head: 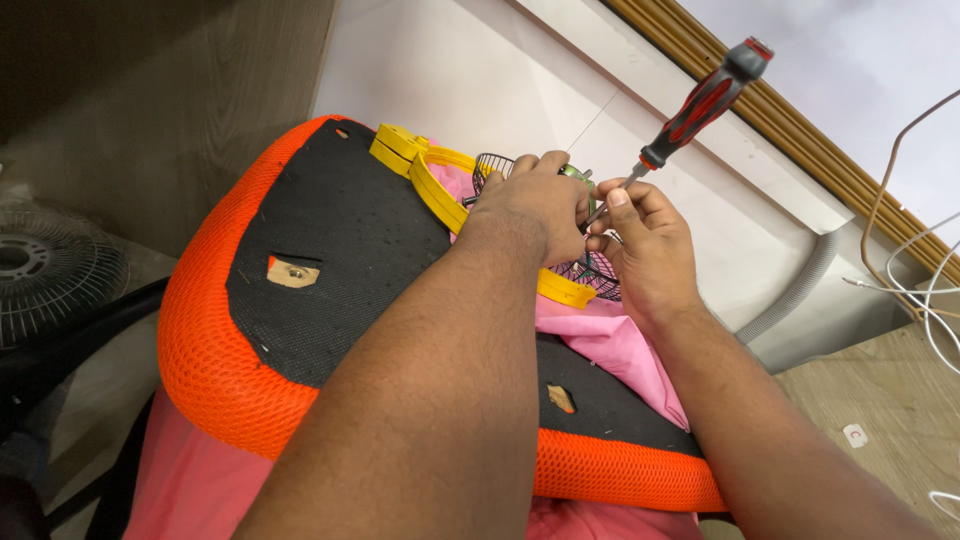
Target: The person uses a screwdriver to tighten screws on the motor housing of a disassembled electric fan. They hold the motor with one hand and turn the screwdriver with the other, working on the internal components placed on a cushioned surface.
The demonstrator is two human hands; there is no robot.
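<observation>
Step in hand, by look of it: driving or loosening small screw at hub of small fan. Fan [590, 268], black wire grille in yellow ring, lies on orange-edged cushion [330, 270], over pink cloth [610, 345], toward 1 o'clock of cushion. Left hand [535, 205] closed over fan hub, steadying it. Right hand [645, 245] pinches screwdriver [700, 105] low on shaft; red-black handle slants to 1 o'clock, tip hidden between fingers. Screw itself not visible. Next move probably calls for tip seated square, fan kept from turning. Bigger grey fan grille [45, 265] at 9 o'clock.
</observation>
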